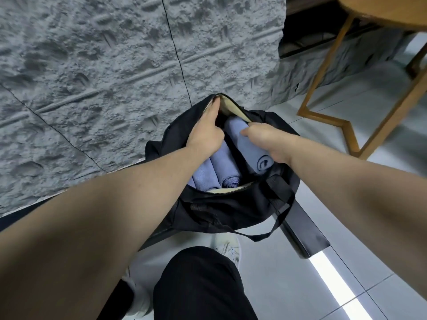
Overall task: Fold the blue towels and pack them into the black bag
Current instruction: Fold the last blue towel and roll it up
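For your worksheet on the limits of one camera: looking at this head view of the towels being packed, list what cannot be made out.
- Right hand fingertips: curled under onto the rolled towel, hidden by the hand.
- Towel count: left hand and forearm cover part of the black bag opening.
- Bag floor: hidden by towels.
- Wooden table: cut off by the top edge.

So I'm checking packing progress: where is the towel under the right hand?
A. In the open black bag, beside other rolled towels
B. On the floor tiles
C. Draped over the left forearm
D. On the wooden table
A: the right hand grips a rolled blue towel inside the open bag, with more rolled towels lying next to it while the left hand holds the opening.
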Tool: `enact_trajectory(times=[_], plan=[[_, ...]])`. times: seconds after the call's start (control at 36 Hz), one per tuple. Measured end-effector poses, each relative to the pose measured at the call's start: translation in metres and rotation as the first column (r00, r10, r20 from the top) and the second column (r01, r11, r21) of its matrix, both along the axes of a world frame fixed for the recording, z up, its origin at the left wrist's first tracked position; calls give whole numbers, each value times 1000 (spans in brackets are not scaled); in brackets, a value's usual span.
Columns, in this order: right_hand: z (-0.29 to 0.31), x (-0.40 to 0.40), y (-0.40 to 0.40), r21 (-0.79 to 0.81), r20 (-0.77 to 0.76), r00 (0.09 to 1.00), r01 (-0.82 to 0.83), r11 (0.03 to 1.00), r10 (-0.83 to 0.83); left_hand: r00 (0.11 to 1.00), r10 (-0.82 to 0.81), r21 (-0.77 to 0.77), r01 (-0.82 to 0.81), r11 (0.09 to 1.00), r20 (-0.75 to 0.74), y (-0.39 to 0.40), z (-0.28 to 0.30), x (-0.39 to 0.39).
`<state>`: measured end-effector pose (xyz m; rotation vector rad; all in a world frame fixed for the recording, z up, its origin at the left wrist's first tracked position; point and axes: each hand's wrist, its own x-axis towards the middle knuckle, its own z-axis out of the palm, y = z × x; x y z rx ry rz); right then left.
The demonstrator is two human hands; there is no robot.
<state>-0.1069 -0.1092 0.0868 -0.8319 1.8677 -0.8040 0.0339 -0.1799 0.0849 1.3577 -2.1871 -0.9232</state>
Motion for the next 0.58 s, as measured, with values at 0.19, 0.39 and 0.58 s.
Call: enact_trajectory(times=[0.19,0.39,0.58], plan=[[-16,7,-13,-63,-62,998,-34,997,31,996,-65,-83,69,994,59,7,-8,-1],[-25,12,-23,-21,-137,985,-106,994,102,966,-185,-113,207,972,181,15,-21,1],[-35,15,-23,-34,-147,986,-81,996,75,954,-173,-201,224,954,244,19,-27,8]])
